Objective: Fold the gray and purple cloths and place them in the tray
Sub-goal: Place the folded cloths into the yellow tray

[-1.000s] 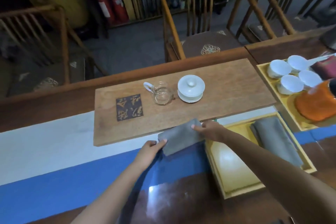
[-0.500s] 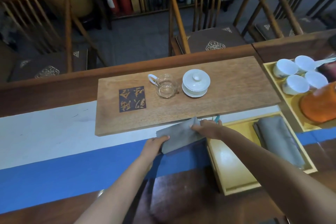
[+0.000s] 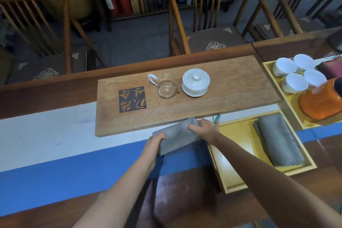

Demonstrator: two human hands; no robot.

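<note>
A folded greyish-purple cloth (image 3: 176, 138) lies at the near edge of the wooden board, just left of the yellow tray (image 3: 238, 179). My left hand (image 3: 154, 143) grips its near left end, fingers curled over the top. My right hand (image 3: 205, 128) holds its far right end beside the tray's corner. A second grey cloth (image 3: 277, 144), folded long, lies in the right half of the tray. The tray's left half shows bare yellow.
The wooden board (image 3: 231, 102) carries a glass pitcher (image 3: 165, 87) and a lidded white cup (image 3: 196, 84). Right of it, another yellow tray (image 3: 268, 68) holds several white cups and an orange vessel (image 3: 322, 103). Wooden chairs stand beyond the table.
The cloth has become a narrower, thicker fold. My left hand went from touching its corner to gripping its end. The view has shifted slightly.
</note>
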